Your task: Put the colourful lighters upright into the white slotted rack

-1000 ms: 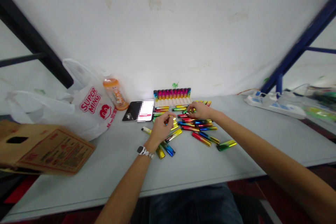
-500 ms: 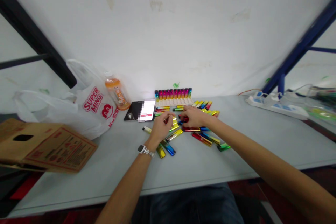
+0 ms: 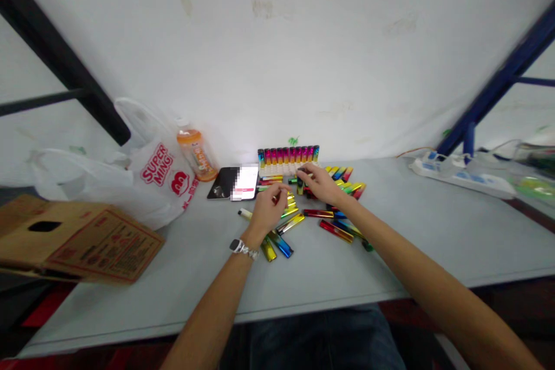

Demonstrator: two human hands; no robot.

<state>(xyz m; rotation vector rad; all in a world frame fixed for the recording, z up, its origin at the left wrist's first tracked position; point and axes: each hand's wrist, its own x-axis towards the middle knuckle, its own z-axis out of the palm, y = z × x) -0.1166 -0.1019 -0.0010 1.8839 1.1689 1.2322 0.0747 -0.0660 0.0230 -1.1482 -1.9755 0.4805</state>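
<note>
At the back of the table, a white rack (image 3: 288, 169) holds a row of upright shiny lighters (image 3: 286, 156), pink and blue in colour. My right hand (image 3: 323, 185) is closed in a pinch on a dark and yellowish lighter (image 3: 300, 185), held upright just in front of the rack. To the left, my left hand (image 3: 269, 208) hovers low beside loose yellow lighters (image 3: 291, 208) with its fingers curled; what they hold, if anything, is hidden. More lighters lie scattered around both hands, among them a red and gold one (image 3: 336, 231) and a blue one (image 3: 281, 244).
A phone or tablet with a lit screen (image 3: 245, 182) lies left of the rack. Farther left are an orange drink bottle (image 3: 197, 156), a white plastic bag (image 3: 147, 185) and a cardboard box (image 3: 99, 243). A white power strip (image 3: 462, 176) lies on the right.
My right hand has risen from the loose lighters toward the rack, bringing a lighter upright. My left hand has barely moved. The view has shifted slightly.
</note>
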